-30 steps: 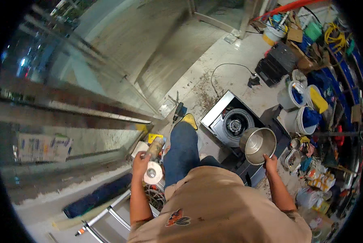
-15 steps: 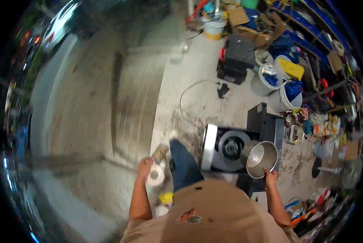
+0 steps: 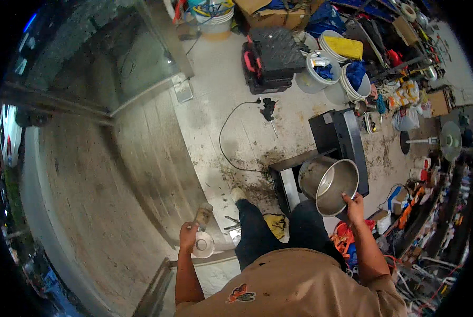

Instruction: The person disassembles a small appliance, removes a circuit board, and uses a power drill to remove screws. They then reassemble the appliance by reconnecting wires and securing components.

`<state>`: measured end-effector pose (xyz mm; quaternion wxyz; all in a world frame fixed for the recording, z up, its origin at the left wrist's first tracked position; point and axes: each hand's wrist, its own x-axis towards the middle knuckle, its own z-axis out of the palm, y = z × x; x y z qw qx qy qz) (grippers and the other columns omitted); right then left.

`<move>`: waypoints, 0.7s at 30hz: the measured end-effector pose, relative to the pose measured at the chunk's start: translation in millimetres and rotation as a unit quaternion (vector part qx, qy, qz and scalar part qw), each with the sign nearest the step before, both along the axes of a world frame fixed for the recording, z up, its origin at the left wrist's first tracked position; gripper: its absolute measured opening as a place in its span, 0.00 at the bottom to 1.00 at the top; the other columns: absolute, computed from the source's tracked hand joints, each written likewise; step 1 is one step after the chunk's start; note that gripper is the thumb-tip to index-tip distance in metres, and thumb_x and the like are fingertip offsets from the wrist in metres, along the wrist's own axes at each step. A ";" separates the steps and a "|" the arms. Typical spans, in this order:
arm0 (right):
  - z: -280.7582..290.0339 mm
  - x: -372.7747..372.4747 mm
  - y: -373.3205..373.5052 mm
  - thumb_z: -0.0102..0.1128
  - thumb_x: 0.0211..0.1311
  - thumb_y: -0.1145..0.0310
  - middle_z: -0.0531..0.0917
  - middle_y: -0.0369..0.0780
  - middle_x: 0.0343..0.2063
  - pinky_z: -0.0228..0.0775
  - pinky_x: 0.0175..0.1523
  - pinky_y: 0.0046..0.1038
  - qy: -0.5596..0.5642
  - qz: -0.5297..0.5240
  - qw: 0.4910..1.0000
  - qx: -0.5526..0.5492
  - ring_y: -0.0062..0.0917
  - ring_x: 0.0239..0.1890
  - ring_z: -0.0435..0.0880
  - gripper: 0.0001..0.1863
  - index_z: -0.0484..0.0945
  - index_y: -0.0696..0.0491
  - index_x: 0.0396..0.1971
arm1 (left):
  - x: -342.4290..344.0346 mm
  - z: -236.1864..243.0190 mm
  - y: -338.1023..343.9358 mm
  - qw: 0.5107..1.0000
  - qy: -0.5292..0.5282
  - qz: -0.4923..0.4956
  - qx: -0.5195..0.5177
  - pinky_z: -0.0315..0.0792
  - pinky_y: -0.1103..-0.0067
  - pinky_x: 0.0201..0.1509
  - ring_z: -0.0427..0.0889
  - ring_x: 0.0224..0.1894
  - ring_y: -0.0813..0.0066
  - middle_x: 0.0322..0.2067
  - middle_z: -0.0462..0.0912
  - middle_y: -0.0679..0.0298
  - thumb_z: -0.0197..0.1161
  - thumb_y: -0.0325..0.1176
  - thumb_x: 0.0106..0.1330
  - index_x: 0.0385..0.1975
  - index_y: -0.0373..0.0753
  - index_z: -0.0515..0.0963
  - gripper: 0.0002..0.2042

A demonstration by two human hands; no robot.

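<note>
A round, deep stainless-steel pot (image 3: 329, 185) hangs in the air above the dirty floor, tilted so its open mouth faces up and toward the viewer; its shiny inside shows bare metal. The right hand (image 3: 354, 207) grips it by the lower rim. A white roll of tape (image 3: 203, 245) with a hollow core is held flat-face up in the left hand (image 3: 188, 236), together with a brownish cylindrical tube (image 3: 202, 215) that sticks up just past the roll.

A silver-grey metal pot (image 3: 329, 185), a white tape roll (image 3: 203, 245), and a tan shirt (image 3: 294, 285) bearing an orange-black emblem.
</note>
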<state>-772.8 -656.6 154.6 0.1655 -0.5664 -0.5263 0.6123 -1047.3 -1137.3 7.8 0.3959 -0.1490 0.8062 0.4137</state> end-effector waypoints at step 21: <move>-110.3 -113.5 44.1 0.56 0.53 0.72 0.78 0.33 0.22 0.57 0.20 0.19 0.010 -0.147 0.988 -0.046 0.14 0.16 0.68 0.08 0.75 0.57 0.34 | -272.5 110.2 284.9 0.905 0.207 -0.364 -0.083 0.70 0.74 0.45 0.78 0.40 0.62 0.37 0.79 0.49 0.65 0.41 0.52 0.45 0.32 0.73 0.23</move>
